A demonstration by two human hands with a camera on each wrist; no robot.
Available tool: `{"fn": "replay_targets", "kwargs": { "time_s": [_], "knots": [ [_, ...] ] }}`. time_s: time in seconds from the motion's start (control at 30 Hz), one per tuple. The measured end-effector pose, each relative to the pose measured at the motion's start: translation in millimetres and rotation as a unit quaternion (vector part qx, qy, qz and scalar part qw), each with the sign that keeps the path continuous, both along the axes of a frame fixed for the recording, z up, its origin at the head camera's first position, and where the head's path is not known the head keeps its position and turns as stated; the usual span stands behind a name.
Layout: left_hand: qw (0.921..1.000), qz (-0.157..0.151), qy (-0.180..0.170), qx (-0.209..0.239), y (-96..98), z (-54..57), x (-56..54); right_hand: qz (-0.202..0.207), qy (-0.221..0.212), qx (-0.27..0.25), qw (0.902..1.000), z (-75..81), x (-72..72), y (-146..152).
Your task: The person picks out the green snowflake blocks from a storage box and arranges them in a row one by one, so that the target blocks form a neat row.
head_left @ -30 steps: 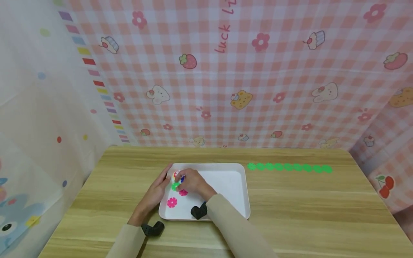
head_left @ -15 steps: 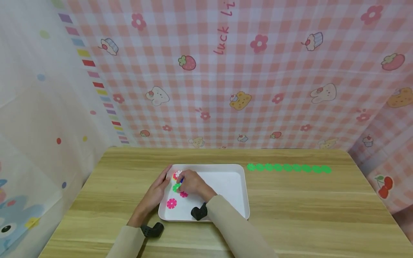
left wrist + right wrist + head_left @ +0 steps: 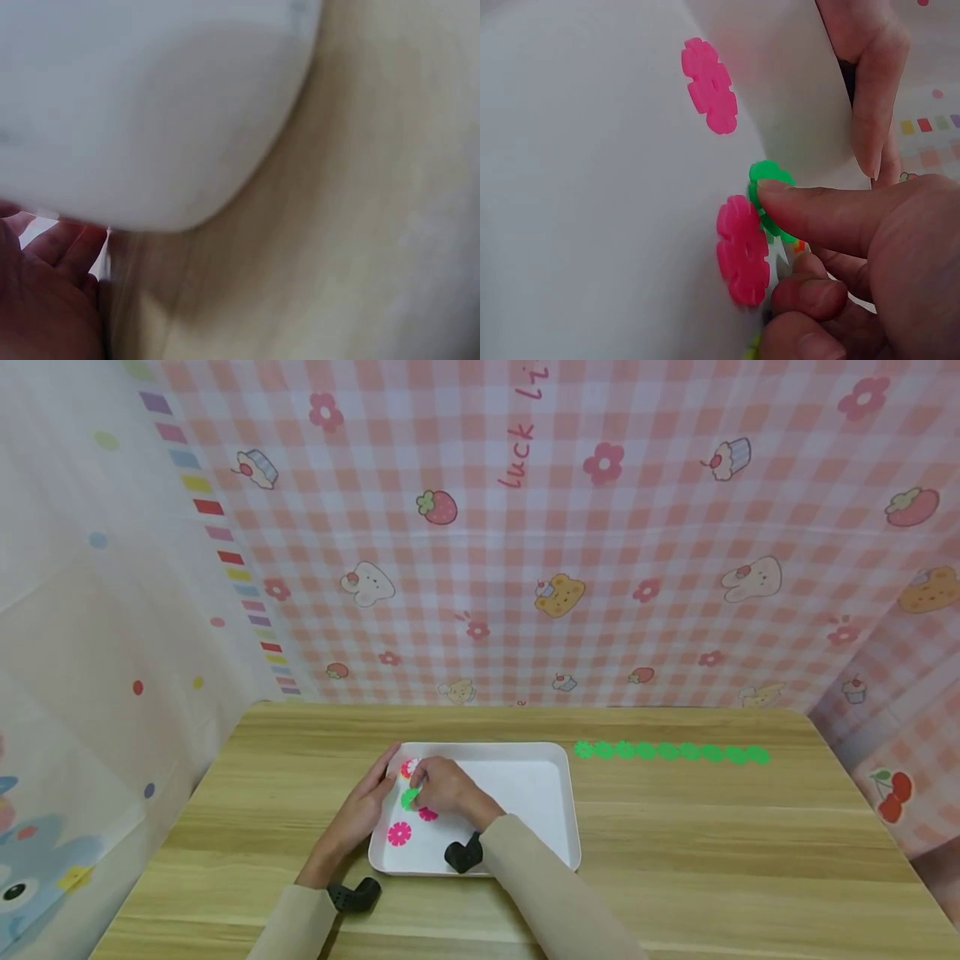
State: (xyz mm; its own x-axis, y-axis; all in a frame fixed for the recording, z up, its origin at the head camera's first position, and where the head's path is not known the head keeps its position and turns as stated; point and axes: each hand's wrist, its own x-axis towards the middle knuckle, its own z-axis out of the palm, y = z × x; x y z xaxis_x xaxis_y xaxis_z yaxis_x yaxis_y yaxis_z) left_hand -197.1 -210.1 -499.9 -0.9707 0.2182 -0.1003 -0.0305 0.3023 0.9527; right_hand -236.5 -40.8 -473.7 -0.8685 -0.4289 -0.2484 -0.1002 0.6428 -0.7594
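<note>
My left hand (image 3: 360,810) grips the left edge of a white tray (image 3: 528,802), its thumb at the rim in the right wrist view. Inside the tray, my right hand (image 3: 450,789) has its thumb on a green snowflake disc (image 3: 772,180), the other fingers curled underneath. A pink snowflake disc (image 3: 742,251) lies right beside that green one. Another pink disc (image 3: 399,834) lies flat nearer the tray's front. Beyond the right fingertips, a pink-and-white disc (image 3: 409,767) shows partly. The left wrist view holds mainly the tray's blurred corner and some left-hand fingers (image 3: 64,244).
Several green snowflake discs (image 3: 667,751) form a row on the wooden table (image 3: 712,852), right of the tray's far corner. Each wrist wears a black camera mount (image 3: 356,895). A pink checked cloth (image 3: 487,552) hangs behind the table.
The right fingers have drawn in over the green disc, and a blue disc seen beside them earlier is now hidden. The left hand and tray stay put.
</note>
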Motion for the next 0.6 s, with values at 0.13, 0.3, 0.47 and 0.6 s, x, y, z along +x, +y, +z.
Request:
{"fn": "replay_targets", "kwargs": {
  "time_s": [0.13,0.3,0.47,0.6],
  "knots": [
    [1.0,0.002,0.004,-0.001,-0.6,-1.1,-0.2,0.008,0.013,-0.012,0.9998,1.1,1.1,1],
    [1.0,0.003,0.007,-0.002,-0.6,-1.9,-0.3,0.007,0.005,-0.031,0.9995,2.9,2.8,4],
    [1.0,0.0,0.002,0.006,0.1,-1.6,0.3,-0.002,0.01,-0.027,0.9996,4.9,2.2,8],
    [0.9999,0.0,-0.008,0.013,0.2,0.0,0.4,-0.013,0.013,-0.032,0.9993,8.6,0.7,13]
  ]
}}
